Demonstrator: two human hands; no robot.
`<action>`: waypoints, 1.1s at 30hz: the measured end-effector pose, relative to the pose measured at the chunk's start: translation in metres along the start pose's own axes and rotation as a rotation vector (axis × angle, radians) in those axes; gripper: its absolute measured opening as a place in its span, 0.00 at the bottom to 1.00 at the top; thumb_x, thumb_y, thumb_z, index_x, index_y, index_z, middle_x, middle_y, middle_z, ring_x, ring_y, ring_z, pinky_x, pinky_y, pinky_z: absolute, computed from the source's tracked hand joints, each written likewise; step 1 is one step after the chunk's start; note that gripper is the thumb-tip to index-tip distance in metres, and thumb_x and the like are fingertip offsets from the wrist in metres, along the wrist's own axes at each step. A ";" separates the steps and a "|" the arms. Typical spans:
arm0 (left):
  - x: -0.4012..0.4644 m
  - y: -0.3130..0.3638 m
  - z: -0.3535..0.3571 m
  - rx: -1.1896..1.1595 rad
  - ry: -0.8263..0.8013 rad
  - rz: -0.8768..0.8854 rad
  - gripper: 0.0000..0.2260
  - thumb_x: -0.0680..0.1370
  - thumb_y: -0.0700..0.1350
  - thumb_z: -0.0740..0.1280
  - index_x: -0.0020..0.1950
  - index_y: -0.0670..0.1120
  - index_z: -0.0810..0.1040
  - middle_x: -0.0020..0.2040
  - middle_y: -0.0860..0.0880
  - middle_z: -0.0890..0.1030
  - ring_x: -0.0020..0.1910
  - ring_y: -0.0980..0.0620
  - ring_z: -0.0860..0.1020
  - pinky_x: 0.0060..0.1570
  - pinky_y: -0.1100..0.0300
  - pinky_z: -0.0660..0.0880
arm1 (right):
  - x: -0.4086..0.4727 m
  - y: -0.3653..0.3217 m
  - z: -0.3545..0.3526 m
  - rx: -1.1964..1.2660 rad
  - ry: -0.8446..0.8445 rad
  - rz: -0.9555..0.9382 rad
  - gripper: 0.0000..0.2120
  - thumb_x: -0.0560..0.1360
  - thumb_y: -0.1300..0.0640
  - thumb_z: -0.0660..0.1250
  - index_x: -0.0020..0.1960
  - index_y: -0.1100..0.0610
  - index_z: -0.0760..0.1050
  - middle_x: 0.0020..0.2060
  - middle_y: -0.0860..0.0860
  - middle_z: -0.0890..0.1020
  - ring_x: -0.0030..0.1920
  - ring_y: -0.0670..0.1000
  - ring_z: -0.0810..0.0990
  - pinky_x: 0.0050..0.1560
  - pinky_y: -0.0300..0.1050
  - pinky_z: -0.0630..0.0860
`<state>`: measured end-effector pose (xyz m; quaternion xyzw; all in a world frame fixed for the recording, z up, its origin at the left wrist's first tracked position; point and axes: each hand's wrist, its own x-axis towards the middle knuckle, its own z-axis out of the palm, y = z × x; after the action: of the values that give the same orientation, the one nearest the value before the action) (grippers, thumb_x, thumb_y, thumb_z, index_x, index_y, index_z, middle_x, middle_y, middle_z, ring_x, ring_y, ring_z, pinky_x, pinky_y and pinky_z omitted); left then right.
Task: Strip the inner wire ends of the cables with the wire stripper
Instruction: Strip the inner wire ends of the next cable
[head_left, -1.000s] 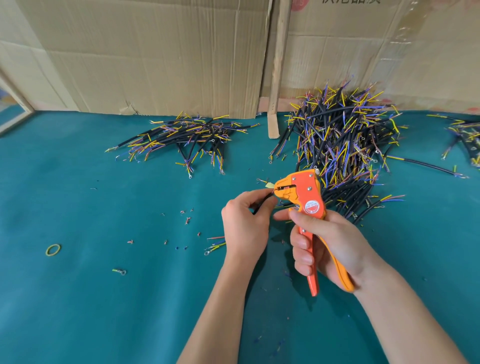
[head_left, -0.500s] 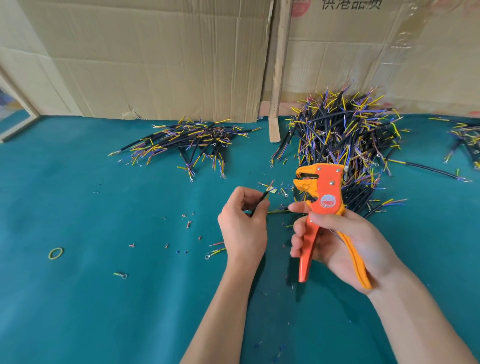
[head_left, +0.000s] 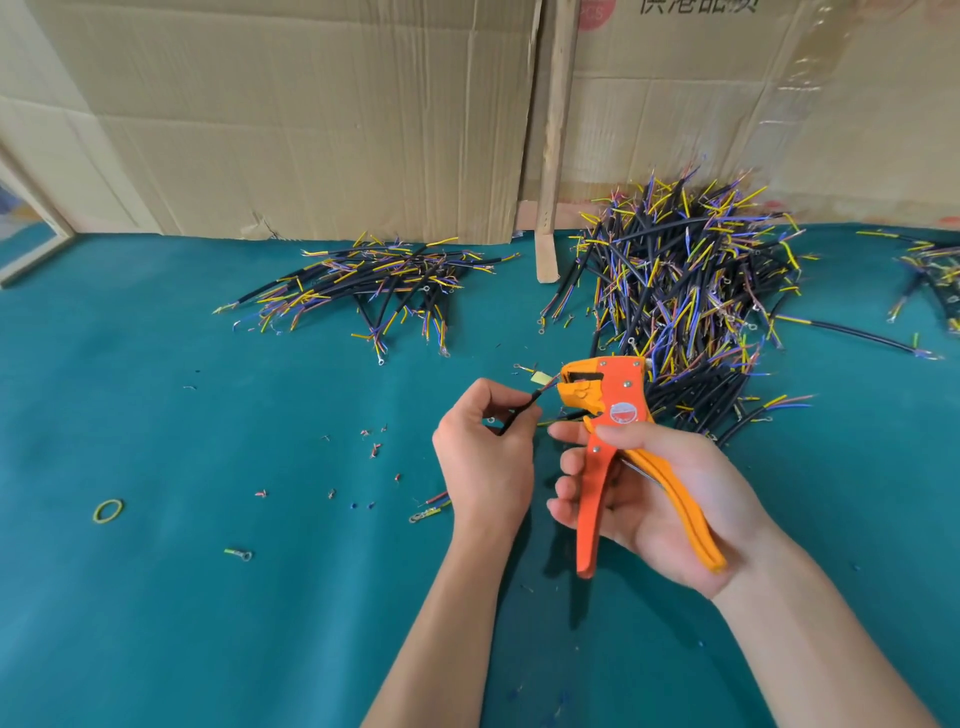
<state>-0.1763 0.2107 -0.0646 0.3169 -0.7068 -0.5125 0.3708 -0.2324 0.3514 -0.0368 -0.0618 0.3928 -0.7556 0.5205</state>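
My left hand (head_left: 485, 457) pinches a short black cable (head_left: 519, 413), its coloured inner wire ends pointing up and right into the jaws of the orange wire stripper (head_left: 605, 400). My right hand (head_left: 654, 491) grips the stripper by its two handles, which are spread apart, with the head up and the jaws facing left. A big heap of black cables (head_left: 685, 291) with yellow, blue and purple wire ends lies behind the stripper. A smaller, flatter pile of cables (head_left: 374, 283) lies at the back, left of centre.
Teal cloth (head_left: 156, 597) covers the table. Cardboard sheets (head_left: 291, 114) and a wooden stick (head_left: 553, 140) stand along the back edge. Small insulation scraps (head_left: 374, 449), a yellow rubber band (head_left: 108, 511), a loose ring terminal (head_left: 240, 554) and more cables (head_left: 935, 275) at far right lie about.
The stripper, lifted clear of the cable half a second ago, has come back left and down so its jaws meet the wire ends. My left hand has kept its hold on the cable.
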 end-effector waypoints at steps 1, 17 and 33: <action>0.000 0.000 0.000 -0.002 -0.004 -0.002 0.09 0.71 0.36 0.76 0.37 0.49 0.81 0.36 0.59 0.82 0.36 0.60 0.79 0.39 0.71 0.72 | 0.000 -0.001 0.000 0.000 -0.002 -0.001 0.25 0.68 0.58 0.76 0.61 0.70 0.80 0.41 0.62 0.80 0.40 0.62 0.83 0.48 0.58 0.82; 0.000 0.000 -0.001 0.003 -0.041 -0.009 0.09 0.70 0.37 0.77 0.36 0.50 0.83 0.35 0.60 0.82 0.31 0.61 0.76 0.37 0.69 0.71 | -0.009 -0.009 -0.001 -0.267 0.034 0.025 0.14 0.70 0.65 0.73 0.56 0.66 0.82 0.34 0.58 0.75 0.31 0.57 0.77 0.33 0.52 0.78; 0.000 -0.001 -0.001 -0.038 -0.031 -0.038 0.09 0.70 0.38 0.78 0.36 0.51 0.83 0.34 0.58 0.83 0.31 0.59 0.77 0.37 0.69 0.72 | -0.003 -0.001 0.002 -0.207 0.062 -0.053 0.15 0.71 0.59 0.74 0.55 0.65 0.82 0.30 0.55 0.72 0.25 0.52 0.70 0.25 0.45 0.70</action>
<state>-0.1754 0.2098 -0.0655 0.3151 -0.6965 -0.5374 0.3560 -0.2306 0.3526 -0.0342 -0.1021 0.4831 -0.7261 0.4785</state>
